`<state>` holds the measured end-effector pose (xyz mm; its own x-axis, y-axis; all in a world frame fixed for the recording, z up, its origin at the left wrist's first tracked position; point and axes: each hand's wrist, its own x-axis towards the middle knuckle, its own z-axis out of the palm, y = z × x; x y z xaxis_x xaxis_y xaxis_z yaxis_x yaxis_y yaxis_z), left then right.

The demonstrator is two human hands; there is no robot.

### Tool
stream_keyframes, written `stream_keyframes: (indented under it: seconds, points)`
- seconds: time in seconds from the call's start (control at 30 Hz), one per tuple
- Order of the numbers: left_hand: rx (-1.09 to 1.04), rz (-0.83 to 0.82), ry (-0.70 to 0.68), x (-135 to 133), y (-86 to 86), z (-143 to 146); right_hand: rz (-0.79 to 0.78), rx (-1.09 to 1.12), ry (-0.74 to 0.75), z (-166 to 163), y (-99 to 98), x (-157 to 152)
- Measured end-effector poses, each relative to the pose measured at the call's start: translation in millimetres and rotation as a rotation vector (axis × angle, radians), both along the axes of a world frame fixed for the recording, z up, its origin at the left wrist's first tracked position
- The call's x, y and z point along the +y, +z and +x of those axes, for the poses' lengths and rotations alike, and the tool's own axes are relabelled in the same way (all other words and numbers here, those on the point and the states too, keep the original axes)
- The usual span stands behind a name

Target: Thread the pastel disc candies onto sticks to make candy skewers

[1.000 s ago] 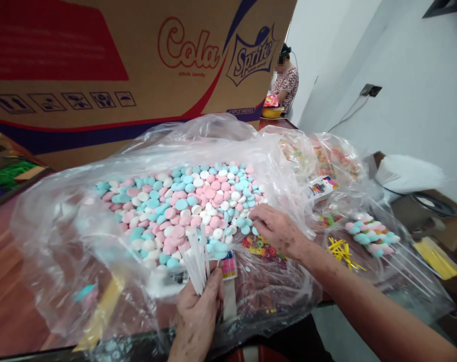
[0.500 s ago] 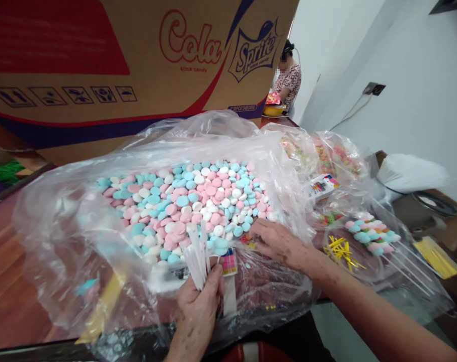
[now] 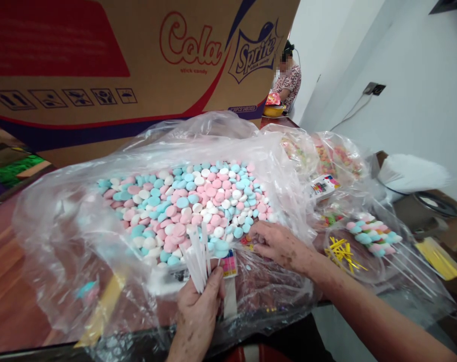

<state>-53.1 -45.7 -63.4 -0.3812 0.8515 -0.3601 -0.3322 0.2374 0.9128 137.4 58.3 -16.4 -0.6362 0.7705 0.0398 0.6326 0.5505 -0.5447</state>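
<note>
My left hand is closed round a bunch of white sticks that stand upright at the near edge of a big clear plastic bag. Pink, blue and white marshmallow candies fill that bag. My right hand lies at the bag's right edge with its fingers curled over small ring-shaped coloured candies. What its fingertips pinch is too small to name.
A large brown "Cola Sprite" cardboard box stands behind the bag. Finished candy skewers, yellow twist ties and more candy bags lie to the right. Another person sits at the far end. White bag beside the wall.
My right hand has drawn back from the marshmallow pile to the ring candies at the bag's edge. The left hand with the sticks has stayed put.
</note>
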Motion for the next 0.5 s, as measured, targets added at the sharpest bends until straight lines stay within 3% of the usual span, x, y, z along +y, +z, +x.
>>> stream_keyframes:
  seconds: [0.5]
  points:
    - [0.02, 0.012, -0.02, 0, 12.1, 3, 0.027, 0.08, -0.04, 1, 0.9, 0]
